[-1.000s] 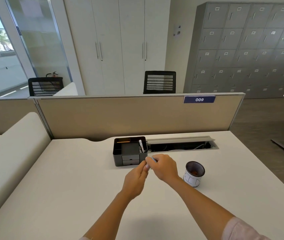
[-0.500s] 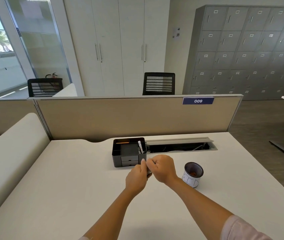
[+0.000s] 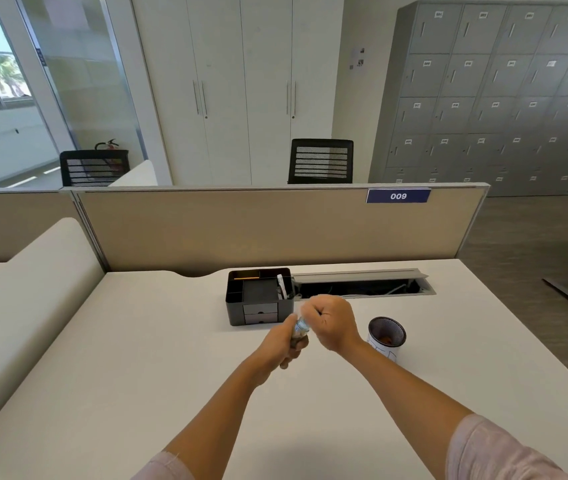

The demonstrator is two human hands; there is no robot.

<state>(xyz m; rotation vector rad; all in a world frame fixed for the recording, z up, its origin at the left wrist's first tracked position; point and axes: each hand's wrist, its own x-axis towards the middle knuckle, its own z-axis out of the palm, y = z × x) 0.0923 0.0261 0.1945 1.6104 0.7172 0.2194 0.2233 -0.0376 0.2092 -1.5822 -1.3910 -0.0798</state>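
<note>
Where the 2 hands meet: over the counter [image 3: 137,358], just in front of the right front corner of the black organizer [image 3: 260,299].
Left hand [image 3: 284,341]: lower of the 2, fingers curled round the bottom part of a small object [image 3: 300,326].
Right hand [image 3: 333,322]: above and to the right, knuckles up, fingers curled into a fist-like pinch on the object's top end.
Small object: pale, bluish-white, tilted between both hands; too blurred to name.
Contact: the 2 hands touch or nearly touch at the object; I cannot tell which.
Organizer: open compartments on top and 2 small drawers in front; a white pen [image 3: 282,285] leans in the right compartment and an orange pencil [image 3: 246,278] lies in the back left one.
Mesh cup [image 3: 386,336]: dark, with a white label, standing on the counter just right of the right wrist, apart from it.
Cable slot [image 3: 362,288]: a long opening behind the hands, its lid raised, beside the organizer.
Partition [image 3: 241,230]: beige, along the counter's far edge, with a blue tag [image 3: 398,196] reading 009.
Sleeve [image 3: 483,452]: pink, on the right forearm.
</note>
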